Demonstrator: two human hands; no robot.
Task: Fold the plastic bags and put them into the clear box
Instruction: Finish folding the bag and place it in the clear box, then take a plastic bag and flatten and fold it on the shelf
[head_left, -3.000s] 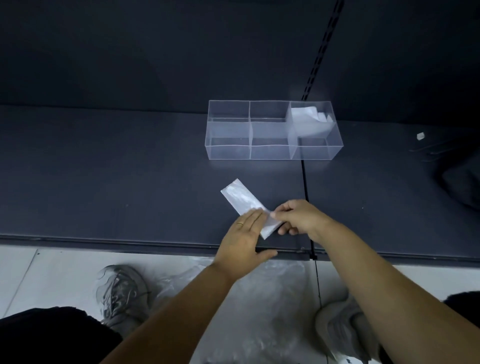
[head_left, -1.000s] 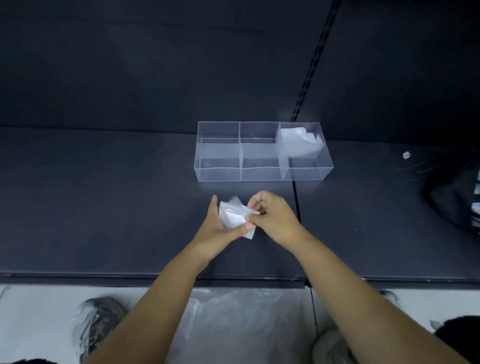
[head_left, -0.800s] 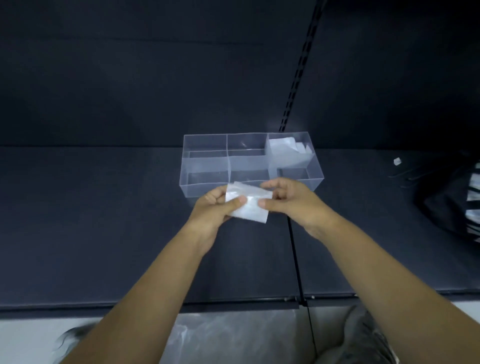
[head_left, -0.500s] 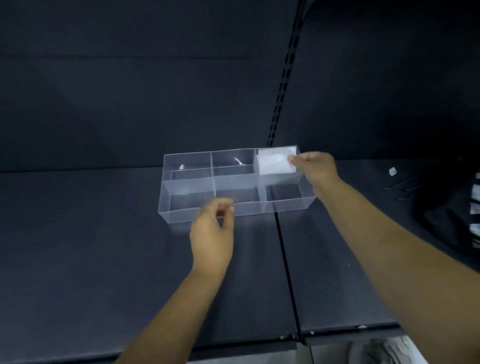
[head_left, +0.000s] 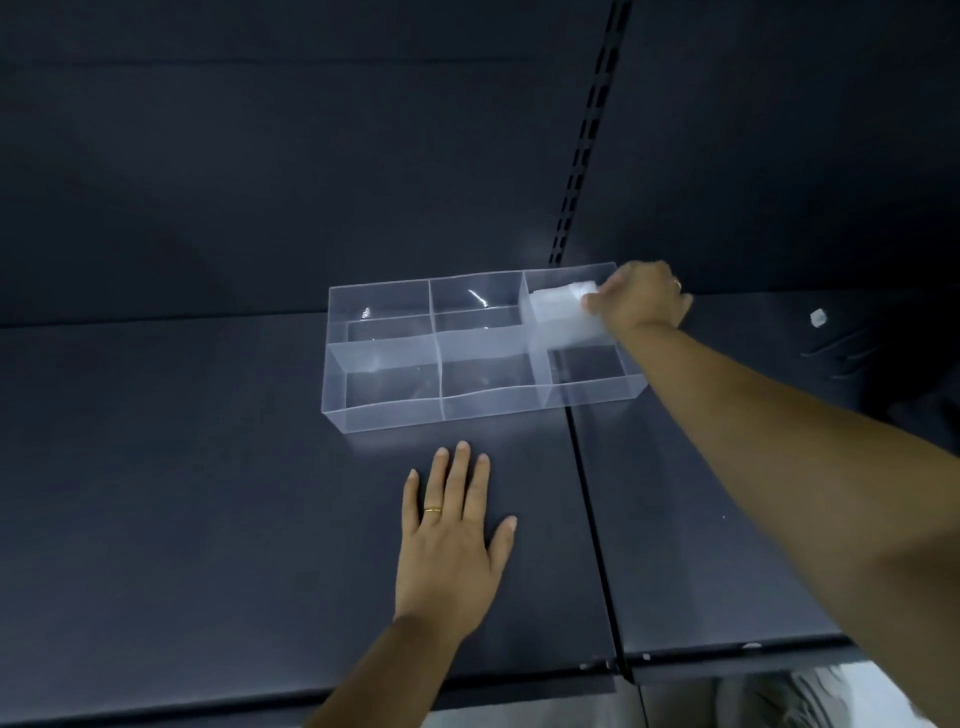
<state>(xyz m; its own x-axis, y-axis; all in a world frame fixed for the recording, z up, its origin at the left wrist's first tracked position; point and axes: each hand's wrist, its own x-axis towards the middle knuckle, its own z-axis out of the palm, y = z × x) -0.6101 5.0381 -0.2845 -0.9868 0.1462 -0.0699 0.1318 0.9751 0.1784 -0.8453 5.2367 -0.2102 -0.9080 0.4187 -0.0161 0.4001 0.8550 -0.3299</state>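
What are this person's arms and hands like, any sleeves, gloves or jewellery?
No gloves or sleeves: both forearms are bare as far as the view shows. The left hand wears a thin gold ring. The right hand also shows a small ring.

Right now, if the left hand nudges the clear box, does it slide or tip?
Probably slides: the clear box is low and wide, sitting flat on the smooth dark shelf. Likely light, since its walls look thin and only the far-right compartment holds folded bags. The right hand there may steady it.
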